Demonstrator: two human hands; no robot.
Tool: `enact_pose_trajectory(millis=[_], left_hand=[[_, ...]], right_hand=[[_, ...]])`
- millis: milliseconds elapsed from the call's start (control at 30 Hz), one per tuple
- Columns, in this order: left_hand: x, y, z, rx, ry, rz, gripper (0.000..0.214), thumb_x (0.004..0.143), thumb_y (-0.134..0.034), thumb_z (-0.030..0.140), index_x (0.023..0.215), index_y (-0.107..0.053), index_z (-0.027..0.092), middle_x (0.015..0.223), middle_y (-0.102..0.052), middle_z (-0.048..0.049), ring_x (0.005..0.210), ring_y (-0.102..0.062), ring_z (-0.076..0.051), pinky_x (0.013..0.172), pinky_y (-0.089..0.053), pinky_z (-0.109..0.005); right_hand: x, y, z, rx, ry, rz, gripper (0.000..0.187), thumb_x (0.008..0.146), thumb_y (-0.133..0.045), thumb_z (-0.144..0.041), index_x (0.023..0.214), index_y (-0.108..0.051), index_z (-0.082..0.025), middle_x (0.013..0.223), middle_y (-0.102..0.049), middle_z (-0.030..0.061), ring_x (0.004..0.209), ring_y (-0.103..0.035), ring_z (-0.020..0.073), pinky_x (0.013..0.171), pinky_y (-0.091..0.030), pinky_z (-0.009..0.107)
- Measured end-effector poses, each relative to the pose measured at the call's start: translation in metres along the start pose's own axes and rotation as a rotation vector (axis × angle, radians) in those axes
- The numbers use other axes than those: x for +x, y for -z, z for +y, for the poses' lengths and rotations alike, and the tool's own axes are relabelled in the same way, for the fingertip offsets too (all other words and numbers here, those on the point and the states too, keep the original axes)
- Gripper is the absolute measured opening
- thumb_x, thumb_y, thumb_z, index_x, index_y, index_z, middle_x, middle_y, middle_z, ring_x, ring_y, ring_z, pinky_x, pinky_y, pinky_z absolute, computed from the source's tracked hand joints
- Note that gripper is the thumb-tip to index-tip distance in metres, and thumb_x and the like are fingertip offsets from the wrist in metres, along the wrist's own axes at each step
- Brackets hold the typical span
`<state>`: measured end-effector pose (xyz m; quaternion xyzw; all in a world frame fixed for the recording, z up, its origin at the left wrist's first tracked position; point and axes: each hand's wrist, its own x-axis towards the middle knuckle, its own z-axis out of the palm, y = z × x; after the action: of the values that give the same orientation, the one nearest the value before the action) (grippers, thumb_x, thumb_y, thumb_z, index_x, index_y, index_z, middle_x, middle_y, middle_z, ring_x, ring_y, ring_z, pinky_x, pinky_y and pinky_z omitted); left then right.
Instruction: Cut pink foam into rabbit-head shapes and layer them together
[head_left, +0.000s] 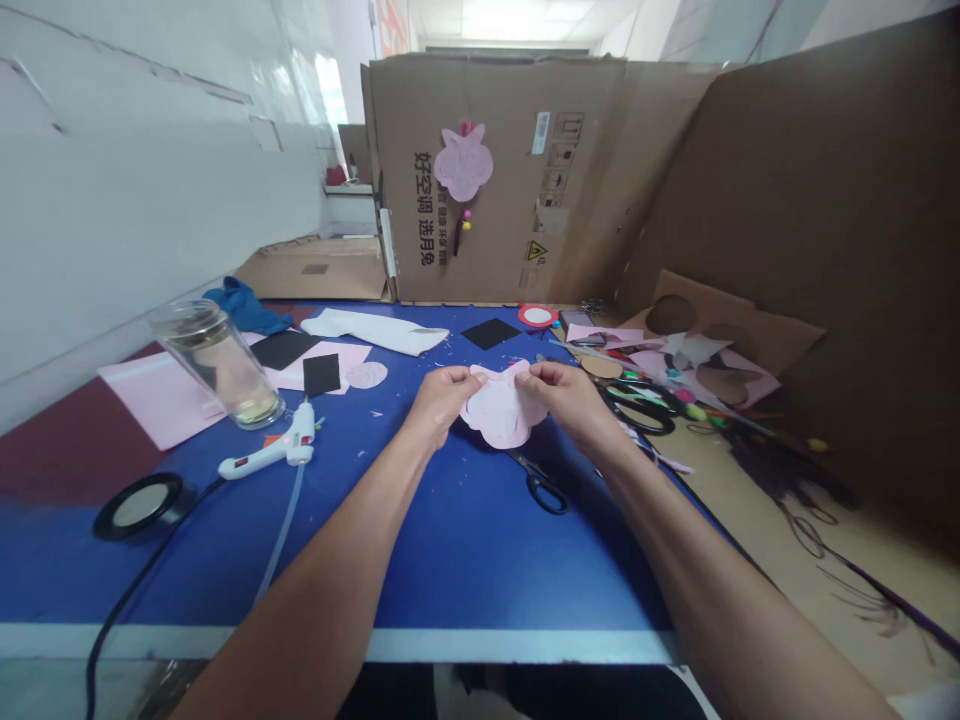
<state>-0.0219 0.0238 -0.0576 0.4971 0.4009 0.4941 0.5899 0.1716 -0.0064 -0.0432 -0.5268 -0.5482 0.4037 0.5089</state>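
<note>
A pale pink paper cutout (504,412) with a scalloped lower edge is held up between my two hands, above the blue table. My left hand (444,398) pinches its upper left corner between thumb and fingers. At the upper right corner, my right hand (561,395) grips it the same way. Just below the cutout lies a pair of scissors (546,490) with black handles, its blades partly hidden by the paper. A similar pink cutout (463,165) with beads dangling below hangs on the cardboard wall ahead.
On the left are a white glue gun (274,447) with a cord, a roll of black tape (141,503) and a glass jar (225,365). Black squares (322,374) and pink paper (161,395) lie behind. Paper scraps, beads and cut cardboard (735,310) clutter the right. Cardboard walls (585,180) enclose the back.
</note>
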Motion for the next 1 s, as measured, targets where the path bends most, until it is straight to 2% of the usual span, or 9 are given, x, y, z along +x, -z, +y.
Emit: enact_pose_trajectory(millis=[167, 367, 467, 800, 1000], left_hand=[[-0.001, -0.001, 0.001, 0.003, 0.023, 0.0, 0.022, 0.075, -0.086, 0.036, 0.081, -0.078, 0.016, 0.076, -0.075, -0.0057, 0.062, -0.063, -0.015, 0.061, -0.048, -0.027], [-0.005, -0.006, 0.003, -0.012, 0.116, -0.039, 0.022, 0.07, -0.087, 0.019, 0.091, -0.081, 0.017, 0.089, -0.08, -0.0087, 0.072, -0.071, -0.019, 0.065, -0.053, -0.029], [-0.005, -0.007, -0.001, 0.023, 0.136, -0.029, 0.019, 0.071, -0.085, 0.015, 0.089, -0.081, 0.016, 0.085, -0.08, -0.0079, 0.069, -0.07, -0.018, 0.064, -0.052, -0.029], [-0.003, -0.007, -0.006, 0.067, 0.12, -0.009, 0.009, 0.076, -0.081, 0.016, 0.085, -0.08, 0.016, 0.076, -0.077, -0.0061, 0.061, -0.065, -0.015, 0.06, -0.048, -0.027], [-0.003, -0.007, -0.006, 0.063, 0.131, -0.01, 0.015, 0.076, -0.082, 0.016, 0.091, -0.081, 0.016, 0.084, -0.08, -0.0074, 0.067, -0.069, -0.016, 0.064, -0.052, -0.027]], right_hand=[[0.002, 0.0, 0.003, 0.002, 0.008, -0.003, 0.036, 0.072, -0.077, -0.054, 0.078, -0.071, -0.019, 0.07, -0.067, 0.0006, 0.061, -0.053, 0.0158, 0.058, -0.039, 0.028], [0.002, 0.0, 0.003, -0.001, 0.008, -0.016, 0.037, 0.071, -0.077, -0.055, 0.076, -0.069, -0.019, 0.069, -0.066, 0.0006, 0.06, -0.053, 0.0158, 0.058, -0.039, 0.029], [0.001, 0.0, 0.002, -0.009, 0.006, -0.011, 0.037, 0.071, -0.078, -0.055, 0.075, -0.068, -0.019, 0.068, -0.065, 0.0005, 0.06, -0.052, 0.0155, 0.057, -0.038, 0.029], [0.0, 0.0, 0.0, -0.045, 0.001, -0.006, 0.037, 0.073, -0.077, -0.055, 0.075, -0.069, -0.019, 0.067, -0.063, 0.0004, 0.061, -0.051, 0.0157, 0.058, -0.038, 0.029], [-0.002, 0.0, -0.002, -0.036, 0.0, -0.012, 0.037, 0.072, -0.077, -0.055, 0.075, -0.069, -0.018, 0.068, -0.064, 0.0001, 0.061, -0.05, 0.0151, 0.058, -0.038, 0.028]])
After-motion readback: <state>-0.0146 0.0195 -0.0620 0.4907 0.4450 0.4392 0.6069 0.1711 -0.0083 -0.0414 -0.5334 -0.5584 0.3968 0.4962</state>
